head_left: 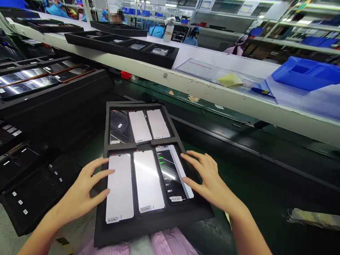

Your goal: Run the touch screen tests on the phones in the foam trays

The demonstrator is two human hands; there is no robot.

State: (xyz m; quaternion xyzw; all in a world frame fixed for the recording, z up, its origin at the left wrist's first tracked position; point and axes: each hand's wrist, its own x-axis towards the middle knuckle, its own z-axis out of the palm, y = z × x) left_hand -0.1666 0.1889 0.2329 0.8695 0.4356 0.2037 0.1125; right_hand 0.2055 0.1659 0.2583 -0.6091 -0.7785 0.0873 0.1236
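Observation:
A black foam tray (156, 226) lies before me, holding several smartphones in two rows. At its near left is a phone with a white screen (120, 191); my left hand (87, 186) reaches over its left edge, fingers spread. The near middle phone (148, 184) also shows white. Beside it, the near right phone (170, 177) has a dark screen with green and white text and a pale strip. My right hand (205, 173) is at that phone's right edge, fingers apart. In the far row, one phone (119, 127) is dark and two are white. Neither hand grips anything.
Left of me, another black tray (87, 81) holds several phones, with dark foam trays (34, 191) below. A white bench (202, 85) runs across, bearing a compartmented black tray (122, 46), a clear plastic sheet (202, 71) and a blue bin (305, 72). People sit beyond it.

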